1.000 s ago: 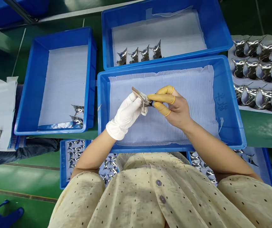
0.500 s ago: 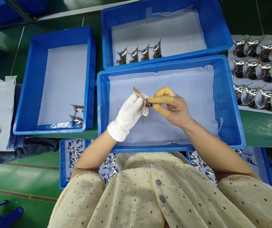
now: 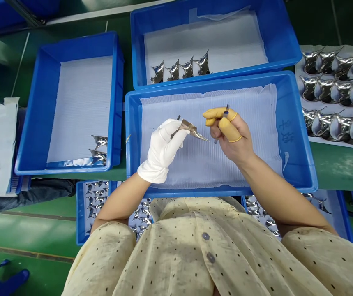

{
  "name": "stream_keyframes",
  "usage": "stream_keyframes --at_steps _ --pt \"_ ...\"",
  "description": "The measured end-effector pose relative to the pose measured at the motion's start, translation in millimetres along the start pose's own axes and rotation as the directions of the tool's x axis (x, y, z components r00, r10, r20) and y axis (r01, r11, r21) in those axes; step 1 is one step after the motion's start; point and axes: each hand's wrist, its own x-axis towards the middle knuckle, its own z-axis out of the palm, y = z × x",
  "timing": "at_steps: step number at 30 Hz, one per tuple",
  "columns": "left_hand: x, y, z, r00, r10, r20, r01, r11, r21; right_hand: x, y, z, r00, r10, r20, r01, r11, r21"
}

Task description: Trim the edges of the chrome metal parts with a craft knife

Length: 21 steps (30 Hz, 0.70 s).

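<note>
My left hand (image 3: 163, 149), in a white glove, is closed around a shiny curved metal part (image 3: 191, 128) with a pointed end aimed right. My right hand (image 3: 231, 133) wears yellow finger cots and is closed on a slim pointed tool (image 3: 226, 111) with a blue band. The tool stands nearly upright, apart from the metal part; its exact kind is not clear. Both hands are above the near blue bin (image 3: 298, 135), lined with a white ribbed sheet (image 3: 241, 168).
Behind is another blue bin (image 3: 271, 37) with several metal parts (image 3: 187, 68). To the left, a third blue bin (image 3: 28, 135) holds two metal parts (image 3: 99, 150). Rows of metal parts (image 3: 333, 90) lie on the right. More filled bins (image 3: 98, 201) sit below the bench edge.
My right hand has drawn away rightward from the metal part, and the tool now points up. My left hand has turned the part so its pointed end faces right.
</note>
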Motion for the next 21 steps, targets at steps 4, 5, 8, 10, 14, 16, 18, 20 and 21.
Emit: stream_keyframes --at_steps 4,5,8,10,14,16,18,20,21 --pt "2 -2 -0.1 0.999 0.030 -0.021 -0.030 1.000 -0.003 -1 -1 -1 0.994 -0.029 0.108 0.026 0.999 0.034" --pt "2 -2 -0.1 0.999 0.032 -0.030 -0.032 0.999 0.000 -1 -1 0 0.990 -0.053 0.129 0.052 0.999 0.017" --pt "2 -1 0.1 0.999 0.025 -0.036 -0.026 1.000 -0.011 -1 -1 5 0.977 -0.146 0.154 0.155 0.986 -0.052" --pt "1 1 0.2 1.000 -0.029 -0.009 0.028 0.999 -0.046 1 0 9 0.976 -0.180 0.124 0.192 0.977 -0.093" --pt "-2 6 0.7 0.960 -0.264 0.093 0.275 0.951 -0.140 10 6 5 0.995 -0.085 -0.046 0.081 0.993 -0.087" --pt "-4 10 1.1 0.927 -0.344 0.148 0.368 0.910 -0.189 15 9 0 0.995 0.000 -0.101 -0.006 0.998 -0.062" --pt "-3 13 1.2 0.907 -0.377 0.186 0.412 0.884 -0.222 18 10 -2 0.992 0.069 -0.107 -0.074 0.996 -0.042" --pt "-2 14 1.1 0.897 -0.393 0.204 0.434 0.873 -0.224 19 9 -1 0.987 0.118 -0.108 -0.120 0.993 -0.012" --pt "-1 13 1.0 0.893 -0.397 0.211 0.439 0.871 -0.221 19 7 1 0.985 0.134 -0.113 -0.134 0.991 0.006"
